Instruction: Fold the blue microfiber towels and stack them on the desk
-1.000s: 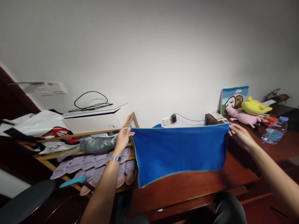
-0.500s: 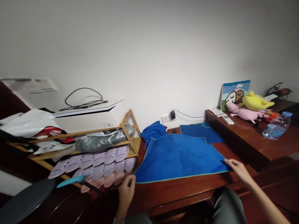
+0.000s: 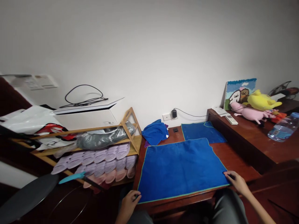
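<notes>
A blue cloth [image 3: 179, 169] with a light green edge lies spread nearly flat on the dark red wooden table [image 3: 231, 155]. Its near left corner is pinched by my left hand [image 3: 129, 200], just over the table's front edge. My right hand [image 3: 237, 181] pinches the near right corner, fingers closed. Behind it, a second blue cloth [image 3: 198, 132] lies flat with one far corner folded over. A crumpled pile of blue cloth [image 3: 155, 132], with some purple showing beneath, sits at the back left of the table.
To the left stands a wooden rack [image 3: 133, 143] with lilac and pink slippers [image 3: 112, 155], a white box [image 3: 88, 119] and a black cable. On the raised right surface are plush toys [image 3: 263, 101], a remote [image 3: 231, 120] and a water bottle [image 3: 283, 127]. A charger [image 3: 174, 113] is plugged into the wall.
Both hands have moved down and toward me with the near corners. The cloth, raised and billowing before, has settled flatter on the table and now reaches its front edge.
</notes>
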The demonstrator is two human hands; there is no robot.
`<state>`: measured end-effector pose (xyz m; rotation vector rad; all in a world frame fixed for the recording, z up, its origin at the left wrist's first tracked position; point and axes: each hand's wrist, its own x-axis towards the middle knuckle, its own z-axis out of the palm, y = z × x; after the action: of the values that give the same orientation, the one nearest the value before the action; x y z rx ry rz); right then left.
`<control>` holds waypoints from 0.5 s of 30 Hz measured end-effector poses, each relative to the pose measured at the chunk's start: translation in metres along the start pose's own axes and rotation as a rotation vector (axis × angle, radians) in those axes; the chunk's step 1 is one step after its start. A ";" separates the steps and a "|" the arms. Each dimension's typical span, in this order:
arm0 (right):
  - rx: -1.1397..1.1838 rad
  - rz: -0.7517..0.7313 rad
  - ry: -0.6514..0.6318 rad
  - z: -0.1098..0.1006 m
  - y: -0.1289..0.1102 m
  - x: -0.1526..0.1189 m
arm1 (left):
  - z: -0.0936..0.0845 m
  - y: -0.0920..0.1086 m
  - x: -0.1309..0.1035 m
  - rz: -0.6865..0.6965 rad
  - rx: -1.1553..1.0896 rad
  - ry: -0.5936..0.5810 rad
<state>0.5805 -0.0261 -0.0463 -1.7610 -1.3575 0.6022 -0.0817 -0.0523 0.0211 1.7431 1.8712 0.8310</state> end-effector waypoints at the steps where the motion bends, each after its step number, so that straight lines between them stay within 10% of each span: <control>1: -0.015 -0.029 0.003 0.002 0.000 -0.002 | 0.000 -0.001 -0.004 0.004 -0.007 -0.009; 10: -0.240 -0.222 -0.016 -0.002 0.004 -0.029 | -0.006 -0.028 -0.033 0.086 0.053 -0.043; 15: -0.507 -0.338 0.064 0.026 -0.059 -0.030 | 0.008 0.000 0.007 0.240 0.247 0.108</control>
<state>0.5183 -0.0407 -0.0157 -1.8460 -1.8222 0.0104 -0.0767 -0.0445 0.0157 2.1464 1.9275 0.8230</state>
